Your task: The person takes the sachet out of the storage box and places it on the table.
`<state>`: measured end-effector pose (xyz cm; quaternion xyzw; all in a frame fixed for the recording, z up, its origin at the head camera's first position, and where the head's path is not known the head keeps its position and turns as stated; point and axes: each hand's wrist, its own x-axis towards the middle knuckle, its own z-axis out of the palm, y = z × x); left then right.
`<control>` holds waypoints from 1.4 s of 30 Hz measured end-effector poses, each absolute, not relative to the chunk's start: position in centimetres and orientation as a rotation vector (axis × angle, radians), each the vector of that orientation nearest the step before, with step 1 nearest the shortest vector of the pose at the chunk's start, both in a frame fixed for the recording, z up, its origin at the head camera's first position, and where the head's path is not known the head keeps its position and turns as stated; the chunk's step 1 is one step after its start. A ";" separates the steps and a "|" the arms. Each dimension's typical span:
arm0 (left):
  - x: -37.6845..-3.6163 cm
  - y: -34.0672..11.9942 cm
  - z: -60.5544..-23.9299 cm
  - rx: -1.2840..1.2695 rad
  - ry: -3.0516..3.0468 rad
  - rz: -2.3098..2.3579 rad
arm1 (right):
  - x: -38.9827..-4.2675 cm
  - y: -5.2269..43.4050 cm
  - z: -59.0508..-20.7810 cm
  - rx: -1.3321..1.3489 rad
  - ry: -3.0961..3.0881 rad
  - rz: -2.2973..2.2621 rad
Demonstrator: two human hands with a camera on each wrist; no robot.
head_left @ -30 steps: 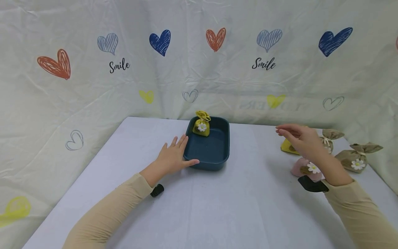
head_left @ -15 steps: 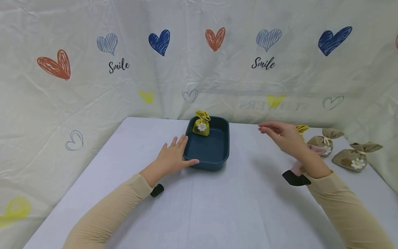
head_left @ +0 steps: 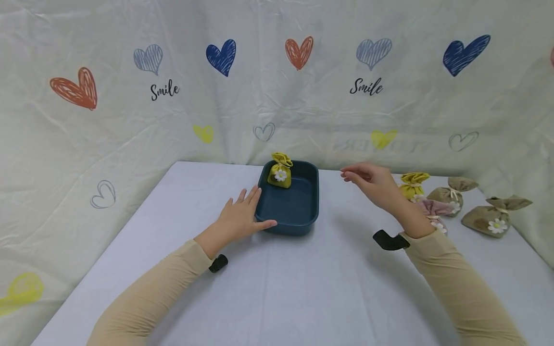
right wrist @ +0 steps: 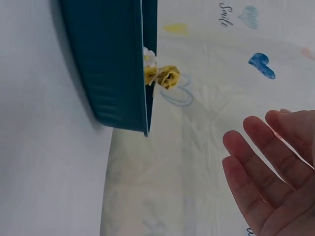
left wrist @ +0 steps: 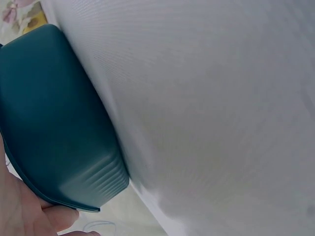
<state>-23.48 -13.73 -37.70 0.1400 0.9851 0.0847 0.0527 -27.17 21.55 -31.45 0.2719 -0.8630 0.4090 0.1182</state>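
Head view: the left hand (head_left: 237,218) rests flat against the blue tray (head_left: 289,222) – the empty right hand (head_left: 373,185), fingers relaxed, has moved from the sachets (head_left: 437,207) toward it, carrying nothing. Wrist views: the yellow sachet (right wrist: 162,76) sits inside the tray

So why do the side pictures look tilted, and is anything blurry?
Head view: even soft light, sharp, faint shadows under the arms. Left wrist view: turned sideways, the blue tray close, table texture soft. Right wrist view: also turned, the right hand slightly blurred.
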 end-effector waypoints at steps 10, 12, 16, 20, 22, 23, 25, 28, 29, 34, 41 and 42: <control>-23.5 -13.7 -37.9 0.449 3.007 0.241 | -28.4 19.6 -30.9 0.832 -2.545 1.168; -23.5 -13.7 -38.0 0.458 3.010 0.236 | -28.7 19.3 -30.7 0.841 -2.546 1.172; -23.5 -13.7 -38.0 0.471 3.016 0.229 | -29.4 18.7 -30.4 0.833 -2.551 1.178; -23.5 -13.7 -37.9 0.484 3.023 0.222 | -30.0 17.9 -30.6 0.835 -2.571 1.189; -23.4 -13.8 -37.9 0.487 3.022 0.219 | -30.2 17.4 -30.6 0.837 -2.586 1.192; -23.4 -13.8 -37.9 0.490 3.020 0.217 | -30.3 17.3 -30.6 0.837 -2.590 1.205; -23.4 -13.8 -37.9 0.495 3.016 0.216 | -30.6 16.9 -30.4 0.830 -2.590 1.236; -23.4 -13.8 -37.8 0.493 3.013 0.212 | -31.0 16.4 -29.9 0.817 -2.580 1.270; -23.4 -13.8 -37.8 0.493 3.014 0.213 | -31.1 16.2 -29.8 0.811 -2.577 1.276; -23.5 -13.8 -37.7 0.488 3.017 0.212 | -31.8 15.1 -29.5 0.796 -2.590 1.292; -23.5 -13.8 -37.7 0.483 3.013 0.217 | -33.0 14.0 -29.9 0.745 -2.616 1.361; -23.5 -13.8 -37.7 0.482 3.011 0.217 | -33.2 13.8 -30.0 0.733 -2.614 1.377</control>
